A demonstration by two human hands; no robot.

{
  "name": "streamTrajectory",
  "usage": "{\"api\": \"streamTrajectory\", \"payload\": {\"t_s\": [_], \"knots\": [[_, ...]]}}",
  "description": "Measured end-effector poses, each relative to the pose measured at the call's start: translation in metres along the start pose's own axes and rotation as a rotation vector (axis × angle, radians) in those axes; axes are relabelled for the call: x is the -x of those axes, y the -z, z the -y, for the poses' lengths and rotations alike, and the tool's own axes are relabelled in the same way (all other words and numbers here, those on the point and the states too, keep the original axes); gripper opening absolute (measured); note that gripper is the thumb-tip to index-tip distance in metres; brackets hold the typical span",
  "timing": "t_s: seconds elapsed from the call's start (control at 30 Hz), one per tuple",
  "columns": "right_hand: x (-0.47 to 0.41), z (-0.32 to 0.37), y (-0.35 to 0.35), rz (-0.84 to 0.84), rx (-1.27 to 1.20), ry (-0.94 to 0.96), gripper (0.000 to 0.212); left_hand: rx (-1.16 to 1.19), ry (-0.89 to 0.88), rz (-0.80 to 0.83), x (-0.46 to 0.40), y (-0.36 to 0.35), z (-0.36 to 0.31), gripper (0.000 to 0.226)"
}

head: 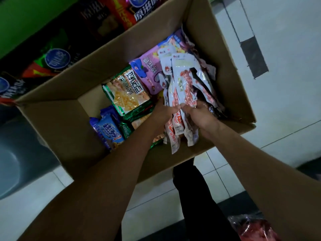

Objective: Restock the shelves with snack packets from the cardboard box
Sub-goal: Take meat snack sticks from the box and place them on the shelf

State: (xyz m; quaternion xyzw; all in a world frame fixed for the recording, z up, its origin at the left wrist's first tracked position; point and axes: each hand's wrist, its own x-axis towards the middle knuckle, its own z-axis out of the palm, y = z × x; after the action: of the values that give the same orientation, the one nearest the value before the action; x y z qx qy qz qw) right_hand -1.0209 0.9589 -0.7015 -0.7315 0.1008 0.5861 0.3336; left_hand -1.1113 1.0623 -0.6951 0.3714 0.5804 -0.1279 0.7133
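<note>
Foreground: a red crinkled plastic bag (251, 228) lies at the bottom right on the pale tiled floor (286, 40); a leg in dark trousers (196, 192) stands just before the box.
Forearms: both bare arms reach forward and down over the near wall of the open brown cardboard box (57, 115).
Left hand (165, 110): fingers curled round the lower part of a bundle of slim white-and-red snack packets (184, 84), gripping it from the left side.
Right hand (199, 113): fingers likewise curled round the same bundle from the right, thumb close to the left thumb; both hands are clenched on the packets.
Bundle: held inside the box at its right side, fanned, upper ends pointing away, lower ends hanging below the hands.
Box contents, left: blue biscuit packets (108, 131) near the front; green-edged cracker packets (126, 92) beyond them, stacked.
Box contents, middle: a purple pouch (147, 73) lies past the crackers, touching the bundle's left edge.
Far side: dark, red and green snack bags (55, 58) stand on the shelf beyond the box, beneath a green surface (22, 23).
</note>
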Motion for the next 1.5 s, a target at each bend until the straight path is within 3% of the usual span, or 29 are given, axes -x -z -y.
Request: {"api": "streamTrajectory", "payload": {"t_s": [0.23, 0.43, 0.53, 0.6, 0.7, 0.77, 0.83, 0.93, 1.13, 1.3, 1.43, 1.5], "knots": [[0.052, 0.016, -0.026, 0.038, -0.093, 0.039, 0.074, -0.013, -0.122, 0.045, 0.049, 0.037, -0.016, 0.067], [0.114, 0.034, -0.039, 0.101, -0.206, 0.092, 0.058, -0.12, -0.137, 0.093, 0.113, 0.064, -0.044, 0.051], [0.158, 0.055, -0.046, 0.153, -0.256, 0.122, 0.061, -0.089, -0.11, 0.144, 0.161, 0.08, -0.06, 0.045], [0.193, 0.072, -0.052, 0.179, -0.263, 0.141, 0.072, -0.077, -0.112, 0.139, 0.2, 0.091, -0.075, 0.046], [0.251, 0.099, -0.064, 0.178, -0.225, 0.158, 0.106, -0.114, -0.15, 0.178, 0.263, 0.109, -0.097, 0.063], [0.292, 0.115, -0.072, 0.187, -0.18, 0.197, 0.114, -0.121, -0.176, 0.221, 0.304, 0.122, -0.111, 0.056], [0.33, 0.128, -0.081, 0.174, -0.132, 0.256, 0.11, -0.086, -0.202, 0.247, 0.345, 0.134, -0.123, 0.044], [0.39, 0.144, -0.095, 0.081, -0.025, 0.336, 0.112, -0.01, -0.253, 0.282, 0.405, 0.148, -0.137, 0.044], [0.494, 0.173, -0.118, 0.059, 0.101, 0.519, 0.097, 0.1, -0.275, 0.202, 0.508, 0.173, -0.15, 0.034], [0.561, 0.198, -0.14, 0.081, 0.19, 0.689, 0.083, 0.184, -0.347, 0.223, 0.565, 0.192, -0.159, 0.062], [0.602, 0.223, -0.155, 0.076, 0.266, 0.817, 0.098, 0.216, -0.462, 0.18, 0.604, 0.207, -0.176, 0.039], [0.618, 0.236, -0.161, 0.105, 0.274, 0.875, 0.088, 0.271, -0.544, 0.201, 0.622, 0.212, -0.186, 0.023]]}}
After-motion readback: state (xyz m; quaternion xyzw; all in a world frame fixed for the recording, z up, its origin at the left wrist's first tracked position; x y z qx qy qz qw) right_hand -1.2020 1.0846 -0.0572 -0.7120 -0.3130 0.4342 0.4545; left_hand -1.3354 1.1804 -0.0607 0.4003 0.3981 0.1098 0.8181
